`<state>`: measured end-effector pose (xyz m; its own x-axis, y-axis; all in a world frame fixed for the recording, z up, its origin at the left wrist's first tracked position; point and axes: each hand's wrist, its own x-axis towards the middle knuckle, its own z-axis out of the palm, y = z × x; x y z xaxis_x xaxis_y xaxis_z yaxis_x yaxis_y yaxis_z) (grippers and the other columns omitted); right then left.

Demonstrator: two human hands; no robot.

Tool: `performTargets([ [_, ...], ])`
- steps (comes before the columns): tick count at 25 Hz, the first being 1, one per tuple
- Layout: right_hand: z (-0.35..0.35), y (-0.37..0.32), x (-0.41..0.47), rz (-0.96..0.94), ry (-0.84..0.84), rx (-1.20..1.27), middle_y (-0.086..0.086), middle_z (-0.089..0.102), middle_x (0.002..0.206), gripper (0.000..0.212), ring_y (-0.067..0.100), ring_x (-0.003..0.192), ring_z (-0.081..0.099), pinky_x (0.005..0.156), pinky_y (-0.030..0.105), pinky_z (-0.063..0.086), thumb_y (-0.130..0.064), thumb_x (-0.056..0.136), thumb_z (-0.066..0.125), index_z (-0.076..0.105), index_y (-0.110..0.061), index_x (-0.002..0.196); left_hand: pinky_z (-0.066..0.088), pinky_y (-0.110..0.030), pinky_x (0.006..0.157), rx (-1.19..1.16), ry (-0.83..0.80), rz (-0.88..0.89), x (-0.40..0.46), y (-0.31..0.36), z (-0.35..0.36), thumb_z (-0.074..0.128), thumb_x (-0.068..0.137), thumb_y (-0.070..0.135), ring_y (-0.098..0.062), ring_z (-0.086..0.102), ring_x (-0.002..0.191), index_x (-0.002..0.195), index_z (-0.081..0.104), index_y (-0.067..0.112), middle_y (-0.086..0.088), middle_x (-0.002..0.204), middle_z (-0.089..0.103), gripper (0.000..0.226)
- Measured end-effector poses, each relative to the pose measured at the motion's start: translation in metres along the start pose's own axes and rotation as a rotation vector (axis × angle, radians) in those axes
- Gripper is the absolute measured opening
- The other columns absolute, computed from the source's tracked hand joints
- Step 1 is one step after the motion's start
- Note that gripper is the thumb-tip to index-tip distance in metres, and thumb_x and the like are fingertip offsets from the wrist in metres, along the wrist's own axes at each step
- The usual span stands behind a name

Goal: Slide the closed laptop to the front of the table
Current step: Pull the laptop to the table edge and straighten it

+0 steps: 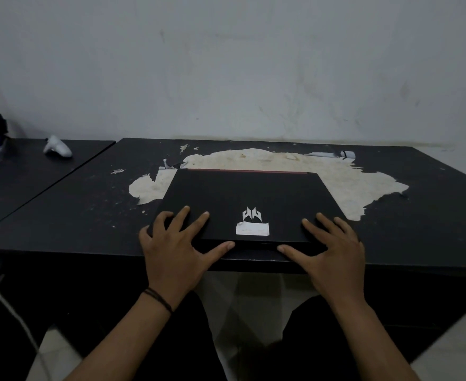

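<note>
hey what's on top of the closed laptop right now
Both hands rest on the laptop lid: left hand at its near left corner, right hand at its near right. A silver logo and a torn white sticker show between them. The lid under the palms is covered.

Dim room; scuffed white wall (226, 64); pale tiled floor (451, 353).

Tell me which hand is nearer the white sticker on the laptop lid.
Left. The left hand has its thumb tip just left of the white sticker; the right hand rests farther off, near the laptop lid's right corner.
</note>
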<state>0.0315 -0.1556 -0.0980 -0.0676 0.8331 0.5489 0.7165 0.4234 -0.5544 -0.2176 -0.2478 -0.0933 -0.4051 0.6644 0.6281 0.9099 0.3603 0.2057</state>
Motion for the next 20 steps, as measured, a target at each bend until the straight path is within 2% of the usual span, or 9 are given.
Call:
performTargets([
  [3, 0.0014, -0.0005, 0.0005, -0.002, 0.0, -0.004, -0.005, 0.062, 0.139, 0.081, 0.021, 0.139, 0.042, 0.109, 0.064, 0.033, -0.082, 0.056, 0.062, 0.074, -0.03, 0.117, 0.038, -0.049, 0.094, -0.021, 0.034, 0.008, -0.0005, -0.0009, 0.0005, 0.043, 0.065, 0.092, -0.026, 0.052, 0.119, 0.116, 0.071, 0.041, 0.004, 0.134, 0.065, 0.078],
  [8, 0.0027, -0.0012, -0.0019, 0.015, 0.04, 0.033, -0.006, 0.064, 0.136, 0.068, 0.014, 0.137, 0.045, 0.112, 0.062, 0.026, -0.068, 0.057, 0.079, 0.077, -0.026, 0.111, 0.041, -0.048, 0.088, -0.02, 0.077, 0.036, -0.0012, -0.0029, 0.0008, 0.047, 0.067, 0.09, -0.026, 0.054, 0.107, 0.113, 0.074, 0.037, 0.004, 0.128, 0.069, 0.075],
  [14, 0.0077, 0.0003, -0.0064, -0.024, 0.089, 0.016, -0.003, 0.067, 0.131, 0.063, 0.016, 0.133, 0.052, 0.11, 0.066, 0.027, -0.061, 0.057, 0.084, 0.079, -0.022, 0.107, 0.041, -0.049, 0.088, -0.076, 0.128, 0.039, -0.0042, -0.0034, 0.005, 0.052, 0.067, 0.087, -0.026, 0.054, 0.103, 0.109, 0.076, 0.035, 0.005, 0.125, 0.07, 0.072],
  [18, 0.0088, 0.0016, -0.0085, -0.047, 0.093, -0.008, -0.003, 0.067, 0.132, 0.063, 0.017, 0.134, 0.049, 0.111, 0.068, 0.025, -0.065, 0.062, 0.081, 0.077, -0.022, 0.109, 0.041, -0.05, 0.09, -0.089, 0.136, 0.025, -0.0052, -0.0024, 0.0066, 0.053, 0.066, 0.087, -0.026, 0.053, 0.104, 0.111, 0.075, 0.036, 0.006, 0.127, 0.069, 0.071],
  [20, 0.0101, 0.0012, -0.0091, -0.071, 0.115, -0.038, -0.003, 0.068, 0.13, 0.066, 0.019, 0.134, 0.049, 0.114, 0.067, 0.02, -0.072, 0.066, 0.072, 0.077, -0.022, 0.109, 0.04, -0.05, 0.092, -0.1, 0.141, 0.024, -0.006, -0.0025, 0.0073, 0.052, 0.067, 0.087, -0.026, 0.053, 0.106, 0.112, 0.074, 0.036, 0.006, 0.128, 0.068, 0.071],
])
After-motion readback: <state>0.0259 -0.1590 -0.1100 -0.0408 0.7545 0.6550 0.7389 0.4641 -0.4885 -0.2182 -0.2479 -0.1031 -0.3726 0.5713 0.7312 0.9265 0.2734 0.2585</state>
